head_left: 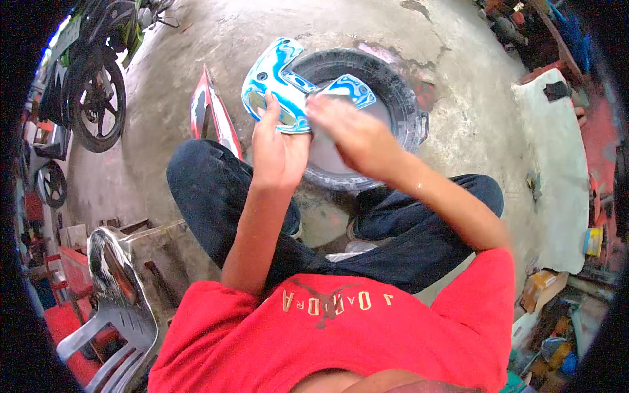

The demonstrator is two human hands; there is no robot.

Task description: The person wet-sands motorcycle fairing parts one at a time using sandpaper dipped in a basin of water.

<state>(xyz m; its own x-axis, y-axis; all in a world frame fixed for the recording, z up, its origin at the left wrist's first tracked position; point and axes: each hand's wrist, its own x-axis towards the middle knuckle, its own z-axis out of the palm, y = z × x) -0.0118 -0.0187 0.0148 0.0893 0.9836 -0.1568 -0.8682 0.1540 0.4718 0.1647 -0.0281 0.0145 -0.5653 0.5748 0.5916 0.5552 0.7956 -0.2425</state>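
A curved panel with a blue and white swirl pattern [262,76] is held up over a round black basin [409,98] that holds greyish water. My left hand [278,147] supports the panel from below, its thumb lying on the near face. Against the panel's near right part rests my right hand [347,131], blurred, with its fingers together; whether it holds anything small is hidden. Left of the basin, a red and white pointed panel [219,118] lies on the floor beside my knee.
Motorcycles with black wheels [97,98] stand at the upper left. A grey plastic chair [124,314] is at the lower left. A long whitish panel [553,170] lies at the right, near cluttered shelves and boxes [542,288].
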